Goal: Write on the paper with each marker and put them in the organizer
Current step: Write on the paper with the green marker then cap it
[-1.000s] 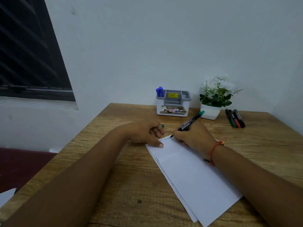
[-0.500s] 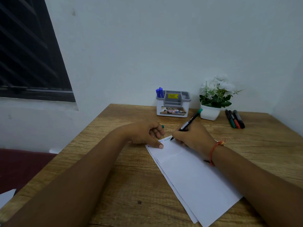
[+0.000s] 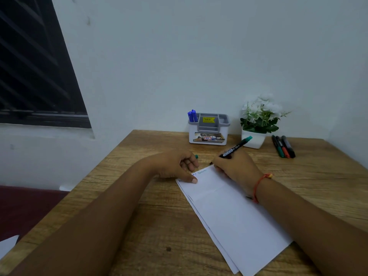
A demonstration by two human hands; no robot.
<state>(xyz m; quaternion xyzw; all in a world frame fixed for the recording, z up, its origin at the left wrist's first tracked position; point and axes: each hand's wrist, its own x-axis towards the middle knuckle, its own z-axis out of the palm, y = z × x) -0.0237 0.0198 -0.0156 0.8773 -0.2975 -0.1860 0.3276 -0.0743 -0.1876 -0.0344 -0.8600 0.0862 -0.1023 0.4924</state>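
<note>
White paper sheets [image 3: 235,212] lie slanted on the wooden table, with a line of small writing near the top edge. My right hand [image 3: 233,168] grips a black marker with a green end [image 3: 237,147], its tip at the paper's top right corner. My left hand [image 3: 177,166] presses its thumb on the paper's top left corner and curls its fingers round a green cap [image 3: 196,156]. The grey-and-white organizer [image 3: 209,129] stands by the wall with two blue markers [image 3: 192,116] in its left slot. Three more markers [image 3: 283,146] lie on the table at the right.
A white pot with white flowers [image 3: 257,124] stands between the organizer and the loose markers. The white wall closes the table's far side and a dark window [image 3: 33,66] is at the left. The table's left edge [image 3: 95,172] runs diagonally beside my left forearm.
My right hand and the marker have shifted a little to the right along the top of the paper, and the written line has grown. My left hand has stayed in place.
</note>
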